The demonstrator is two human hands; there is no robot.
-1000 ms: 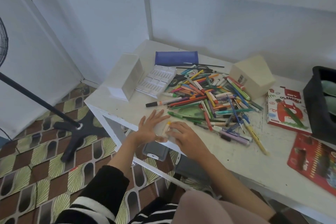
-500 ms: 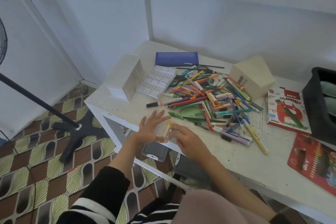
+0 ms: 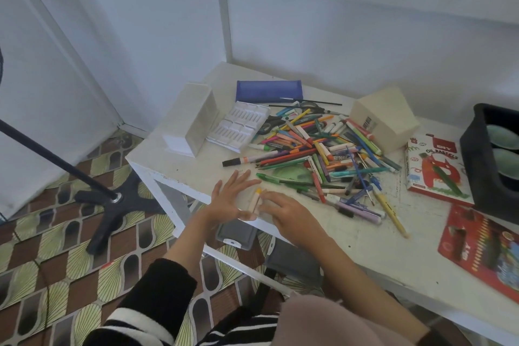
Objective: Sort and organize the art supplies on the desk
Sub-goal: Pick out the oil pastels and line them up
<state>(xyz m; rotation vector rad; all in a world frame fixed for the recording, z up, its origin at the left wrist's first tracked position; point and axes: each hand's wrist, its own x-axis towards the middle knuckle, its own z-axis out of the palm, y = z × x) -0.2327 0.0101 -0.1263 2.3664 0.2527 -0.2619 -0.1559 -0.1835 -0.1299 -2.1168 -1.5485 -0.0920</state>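
Crayon (image 3: pixel 256 199): pale barrel, yellow tip. Lying on counter (image 3: pixel 365 250) close to the near edge, apart from the pile (image 3: pixel 323 160), between the two grips. Long axis running from near edge away, leaning slightly right; yellow tip at far end.

Right grip (image 3: pixel 283 212): just right of crayon, fingers (image 3: pixel 266 199) laid over its near half and touching it. Pinching or merely pressing: cannot tell. Nearer of the two; judged the one to lift, closing across the barrel rather than along it.

Left grip (image 3: pixel 229 196): just left of crayon, palm down, fingers straight and spread, flat on counter, holding nothing.

Pile: pens, markers and pencils crossed every way, beyond and right of both grips. Sorting judged barely begun.

Farther out: ridged tray (image 3: pixel 238 126) and white box (image 3: pixel 191 123) at far left; blue case (image 3: pixel 269 91) behind; cream box (image 3: pixel 384 118) far right of pile; pastel box (image 3: pixel 435 168), red tin (image 3: pixel 483 241), black bin (image 3: pixel 474 149) along right side.
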